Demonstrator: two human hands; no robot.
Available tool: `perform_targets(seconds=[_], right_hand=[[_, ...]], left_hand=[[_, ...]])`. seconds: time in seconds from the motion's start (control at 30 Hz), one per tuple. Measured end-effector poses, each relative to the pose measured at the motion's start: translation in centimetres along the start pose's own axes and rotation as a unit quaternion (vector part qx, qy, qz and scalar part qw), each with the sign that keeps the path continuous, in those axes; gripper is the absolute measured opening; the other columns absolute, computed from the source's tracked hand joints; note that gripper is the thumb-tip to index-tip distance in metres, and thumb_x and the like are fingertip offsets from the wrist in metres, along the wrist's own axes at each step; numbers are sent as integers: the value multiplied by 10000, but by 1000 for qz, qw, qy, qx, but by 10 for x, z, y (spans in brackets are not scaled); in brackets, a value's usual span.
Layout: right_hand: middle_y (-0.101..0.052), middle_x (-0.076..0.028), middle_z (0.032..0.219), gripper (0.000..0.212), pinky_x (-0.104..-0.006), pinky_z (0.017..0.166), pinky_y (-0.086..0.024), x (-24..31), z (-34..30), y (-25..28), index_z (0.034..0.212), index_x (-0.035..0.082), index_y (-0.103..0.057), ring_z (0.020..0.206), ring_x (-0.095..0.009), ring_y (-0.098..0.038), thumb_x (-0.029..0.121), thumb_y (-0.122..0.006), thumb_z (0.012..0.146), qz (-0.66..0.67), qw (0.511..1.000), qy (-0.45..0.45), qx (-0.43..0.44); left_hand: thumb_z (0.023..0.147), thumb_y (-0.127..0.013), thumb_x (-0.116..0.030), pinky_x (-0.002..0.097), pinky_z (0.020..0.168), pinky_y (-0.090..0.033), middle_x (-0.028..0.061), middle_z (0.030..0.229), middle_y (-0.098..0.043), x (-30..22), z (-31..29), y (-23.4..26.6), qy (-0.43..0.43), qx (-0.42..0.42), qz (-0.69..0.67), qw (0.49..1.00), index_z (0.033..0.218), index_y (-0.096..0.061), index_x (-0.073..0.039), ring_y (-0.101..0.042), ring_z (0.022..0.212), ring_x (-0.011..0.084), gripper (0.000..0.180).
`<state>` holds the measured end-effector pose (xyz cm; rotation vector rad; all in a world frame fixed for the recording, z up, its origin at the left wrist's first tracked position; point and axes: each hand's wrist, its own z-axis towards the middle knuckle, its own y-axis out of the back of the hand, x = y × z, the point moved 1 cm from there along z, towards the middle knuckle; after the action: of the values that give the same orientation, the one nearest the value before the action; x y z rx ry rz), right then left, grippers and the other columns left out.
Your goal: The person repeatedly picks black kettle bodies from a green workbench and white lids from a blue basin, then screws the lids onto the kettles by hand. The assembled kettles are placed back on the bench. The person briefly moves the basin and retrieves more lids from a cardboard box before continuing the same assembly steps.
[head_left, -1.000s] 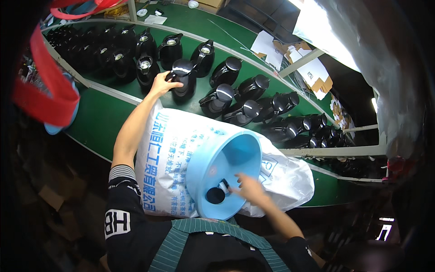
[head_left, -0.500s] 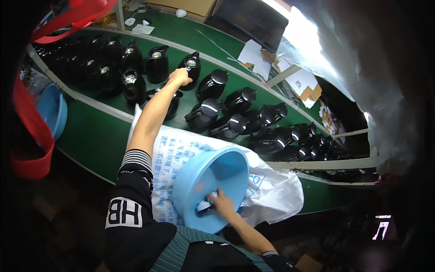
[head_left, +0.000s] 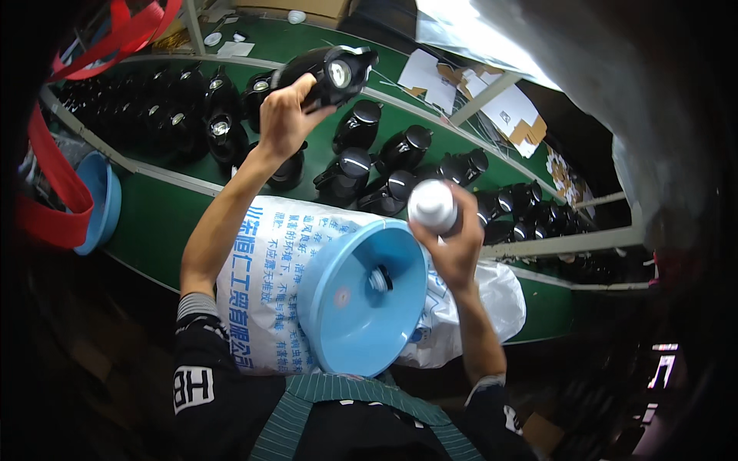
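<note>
My left hand is closed on a black vacuum jug, raised off the bench and tilted so its silvery open mouth shows. To the right, my right hand grips a white round stopper with a raised middle, held above the rim of a blue basin. Inside the basin lies another stopper, white and black. A black jug with a lid stands just below the raised one.
Uncapped black jugs crowd the left of the green bench; lidded ones stand to the right. Beneath the basin lies a white printed sack. A metal rail edges the bench. Another blue basin and red strap are left.
My left hand has lifted the jug from the bench and tilted it. From inside the basin, my right hand has come up and right, now with a white stopper.
</note>
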<state>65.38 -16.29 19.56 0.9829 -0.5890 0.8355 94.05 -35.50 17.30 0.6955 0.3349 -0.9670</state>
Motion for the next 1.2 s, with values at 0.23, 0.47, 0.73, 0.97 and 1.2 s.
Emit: perform_targets(seconds=[0.23, 0.47, 0.73, 0.97, 1.2], right_hand=[[-647, -269, 1270, 879, -406, 836, -642, 69, 98, -46, 1427, -6, -578, 1058, -379, -731, 123, -968, 650, -359, 884, 277, 115], [-619, -222, 1411, 1009, -441, 981, -620, 57, 92, -16, 1534, 64, -506, 1185, -323, -693, 168, -1000, 661, -54, 959, 153, 232], [-580, -288, 1440, 891, -451, 1038, -592, 58, 70, -13, 1525, 45, -523, 1295, -406, -628, 91, -918, 728, -287, 863, 330, 252], [-696, -287, 1208, 594, -393, 807, -662, 60, 82, -9, 1402, -28, -560, 1041, -347, -742, 290, -760, 943, -168, 928, 219, 250], [-731, -191, 674, 946, -336, 570, -623, 9, 84, -11, 794, -97, -714, 601, -277, -752, 683, -262, 1080, -79, 860, -366, 348]], left_hand=[[750, -835, -35, 428, 582, -528, 115, 731, -650, -111, -44, 51, -70, 189, 148, 968, 912, -568, -72, -700, 687, 347, 315], [774, -843, -58, 416, 614, -551, 138, 800, -713, -122, -55, 69, -46, 207, 114, 970, 952, -583, -65, -730, 735, 343, 315], [747, -862, -86, 447, 653, -557, 167, 779, -716, -129, -56, 70, -26, 278, 109, 954, 984, -617, -67, -731, 743, 370, 341], [735, -840, -67, 447, 638, -547, 160, 759, -703, -130, -55, 66, -43, 275, 108, 954, 935, -598, -65, -727, 759, 367, 314], [794, -713, -11, 411, 580, -542, 132, 710, -676, -124, -50, 46, -94, 223, 131, 961, 907, -596, -58, -719, 660, 332, 169]])
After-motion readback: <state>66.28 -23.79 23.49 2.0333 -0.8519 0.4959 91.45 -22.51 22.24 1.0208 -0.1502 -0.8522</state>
